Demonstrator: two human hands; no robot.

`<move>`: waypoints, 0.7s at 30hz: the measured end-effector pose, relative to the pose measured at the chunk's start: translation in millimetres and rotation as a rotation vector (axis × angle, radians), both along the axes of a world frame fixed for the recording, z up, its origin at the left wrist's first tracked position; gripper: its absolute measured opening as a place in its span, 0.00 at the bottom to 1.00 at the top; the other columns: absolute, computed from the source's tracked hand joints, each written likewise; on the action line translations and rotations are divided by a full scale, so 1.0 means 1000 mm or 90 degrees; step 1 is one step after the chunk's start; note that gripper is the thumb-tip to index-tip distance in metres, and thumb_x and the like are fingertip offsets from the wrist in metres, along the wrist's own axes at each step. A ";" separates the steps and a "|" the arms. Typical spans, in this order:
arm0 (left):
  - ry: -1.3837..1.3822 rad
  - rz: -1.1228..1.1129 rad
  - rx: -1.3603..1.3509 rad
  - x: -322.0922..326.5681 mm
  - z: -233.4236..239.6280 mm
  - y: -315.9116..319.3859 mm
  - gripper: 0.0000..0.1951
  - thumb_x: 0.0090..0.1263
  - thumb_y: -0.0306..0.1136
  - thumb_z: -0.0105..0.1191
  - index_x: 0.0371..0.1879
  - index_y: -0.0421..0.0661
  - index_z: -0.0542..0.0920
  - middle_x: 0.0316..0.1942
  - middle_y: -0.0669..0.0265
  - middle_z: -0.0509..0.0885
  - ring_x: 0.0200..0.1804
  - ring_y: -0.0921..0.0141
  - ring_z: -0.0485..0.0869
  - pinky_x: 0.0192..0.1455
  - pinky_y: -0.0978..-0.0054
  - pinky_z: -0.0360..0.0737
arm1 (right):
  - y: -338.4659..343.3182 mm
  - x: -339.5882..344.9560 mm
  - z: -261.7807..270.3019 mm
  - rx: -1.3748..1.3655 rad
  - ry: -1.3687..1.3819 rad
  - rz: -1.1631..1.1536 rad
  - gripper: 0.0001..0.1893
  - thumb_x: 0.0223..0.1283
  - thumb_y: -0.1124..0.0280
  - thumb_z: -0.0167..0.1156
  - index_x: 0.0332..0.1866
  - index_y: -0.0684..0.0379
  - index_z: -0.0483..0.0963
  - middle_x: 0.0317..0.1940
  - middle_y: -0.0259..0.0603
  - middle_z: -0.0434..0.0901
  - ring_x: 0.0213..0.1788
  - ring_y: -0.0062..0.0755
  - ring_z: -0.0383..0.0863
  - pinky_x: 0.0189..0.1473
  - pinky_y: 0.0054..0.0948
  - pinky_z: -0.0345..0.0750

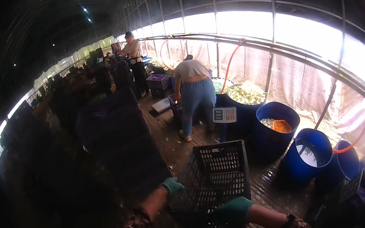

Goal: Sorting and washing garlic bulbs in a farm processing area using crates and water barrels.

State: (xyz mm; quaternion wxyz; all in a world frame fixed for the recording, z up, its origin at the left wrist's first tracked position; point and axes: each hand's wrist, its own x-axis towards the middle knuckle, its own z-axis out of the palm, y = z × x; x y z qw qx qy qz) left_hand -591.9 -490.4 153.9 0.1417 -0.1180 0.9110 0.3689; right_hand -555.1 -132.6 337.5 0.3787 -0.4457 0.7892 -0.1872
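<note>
A black slatted plastic crate (223, 177) with nothing visible inside is held in front of my body. My left hand (172, 185), in a green glove, grips its left side near the rim. On the near side, at the right, my right hand (235, 209), also gloved in green, is closed on the crate's edge; its fingertips are partly hidden in shadow. Beyond the crate's far rim stands a scale's display unit (224, 115) with a keypad.
Blue plastic barrels (315, 153) line the right side, one holding an orange basin (281, 126), another pale green vegetable pieces (247, 94). Ahead, a person (195, 92) bends over a crate; another person (134, 62) stands farther back. Dark stacked crates (114, 138) fill the left.
</note>
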 end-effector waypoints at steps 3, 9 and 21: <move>-0.001 0.066 0.090 -0.004 0.042 0.027 0.23 0.50 0.43 0.60 0.42 0.40 0.82 0.39 0.52 0.85 0.43 0.57 0.84 0.47 0.64 0.78 | 0.035 -0.020 -0.125 -0.486 0.009 0.022 0.19 0.63 0.52 0.52 0.52 0.52 0.77 0.45 0.37 0.82 0.45 0.31 0.82 0.51 0.29 0.76; 0.141 0.072 -0.055 -0.001 0.066 0.035 0.19 0.53 0.39 0.55 0.45 0.47 0.81 0.39 0.52 0.84 0.44 0.53 0.82 0.48 0.62 0.78 | 0.009 -0.057 -0.043 -0.159 0.272 -0.105 0.21 0.56 0.57 0.59 0.54 0.54 0.74 0.49 0.43 0.79 0.51 0.42 0.79 0.49 0.35 0.78; 0.406 -0.143 -0.147 0.040 0.114 0.095 0.20 0.54 0.30 0.55 0.50 0.48 0.80 0.41 0.59 0.83 0.40 0.57 0.83 0.44 0.64 0.81 | -0.097 -0.114 -0.067 -0.383 0.608 -0.180 0.26 0.48 0.55 0.61 0.54 0.55 0.74 0.65 0.44 0.65 0.69 0.52 0.58 0.68 0.58 0.51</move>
